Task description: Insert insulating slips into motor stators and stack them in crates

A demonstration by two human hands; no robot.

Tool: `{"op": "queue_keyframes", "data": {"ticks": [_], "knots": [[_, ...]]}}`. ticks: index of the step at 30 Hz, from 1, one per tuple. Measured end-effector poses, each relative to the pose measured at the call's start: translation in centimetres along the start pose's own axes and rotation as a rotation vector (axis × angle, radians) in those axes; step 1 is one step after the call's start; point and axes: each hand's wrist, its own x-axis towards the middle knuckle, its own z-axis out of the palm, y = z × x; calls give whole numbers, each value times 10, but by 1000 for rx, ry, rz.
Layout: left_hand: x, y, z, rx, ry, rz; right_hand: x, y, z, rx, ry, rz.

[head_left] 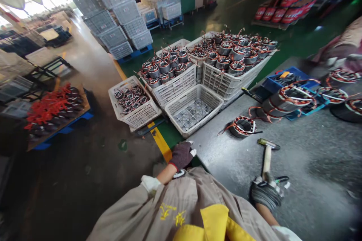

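My left hand (182,155), in a dark glove with pale fingertips, is beside the near corner of the metal table (223,154). Its fingers are slightly apart, with nothing visible in them. On the table, my right hand (266,195), in a grey glove, has its fingers curled by the handle end of a hammer (266,162). A slim tool with black and green parts (282,179) sticks out beside these fingers; their exact grip is hidden. Beyond the hammer sits a wire-wound motor stator (242,127). A white crate (186,132) with a bare perforated floor stands past my left hand.
White crates full of stators (175,89) stand beyond the table, with a smaller filled crate (144,116) to the left. More stators (291,99) and a blue bin (291,77) occupy the table's right. A pallet of red-topped parts (56,109) lies on the left floor.
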Motion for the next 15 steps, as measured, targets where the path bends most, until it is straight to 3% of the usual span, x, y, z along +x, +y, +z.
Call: {"op": "queue_keyframes", "data": {"ticks": [3,8,15], "knots": [[22,6,2,174,-35,73,-3,6,9,-51,150,118],[46,9,24,269,-170,246,-4,14,19,-55,133,157],[50,-6,47,276,-339,295,-4,16,20,-108,98,137]]}}
